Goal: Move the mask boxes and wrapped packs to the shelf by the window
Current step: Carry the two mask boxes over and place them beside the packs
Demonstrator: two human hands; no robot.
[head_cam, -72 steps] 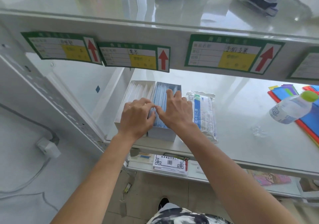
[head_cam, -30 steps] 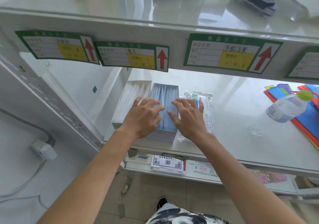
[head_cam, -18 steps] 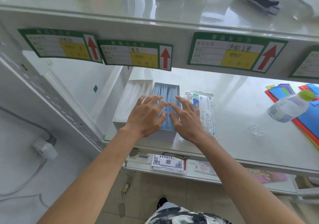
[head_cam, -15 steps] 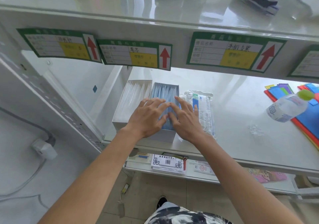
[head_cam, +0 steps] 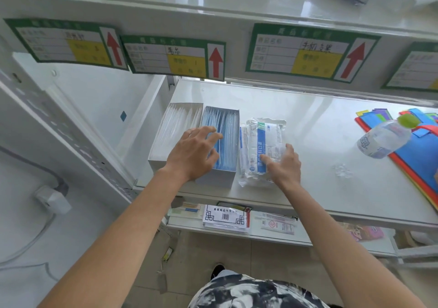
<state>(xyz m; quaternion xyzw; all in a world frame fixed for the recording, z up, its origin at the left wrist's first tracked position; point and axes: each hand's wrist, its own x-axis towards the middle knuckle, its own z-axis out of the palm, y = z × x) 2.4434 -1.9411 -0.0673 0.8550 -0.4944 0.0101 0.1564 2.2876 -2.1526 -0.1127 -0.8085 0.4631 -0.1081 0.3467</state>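
Shelf (head_cam: pixel 308 127) white and glossy (labelled rail above), mask boxes (head_cam: pixel 225 127), bottle (head_cam: pixel 384 139)

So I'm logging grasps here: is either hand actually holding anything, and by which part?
Nothing is lifted. The left hand rests on the blue mask box; the right hand touches the wrapped pack's near right edge.

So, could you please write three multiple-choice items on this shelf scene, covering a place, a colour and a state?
1. The wrapped pack lies where?
A. right of the blue mask box
B. on the top shelf
C. on the floor

2. The bottle has a cap of which colour?
A. red
B. green
C. black

3. The right hand is:
A. in a fist
B. lifting the bottle
C. open on the pack

Key: A, it sits beside the box; B, its cap is lime green; C, fingers are spread on the wrapping.
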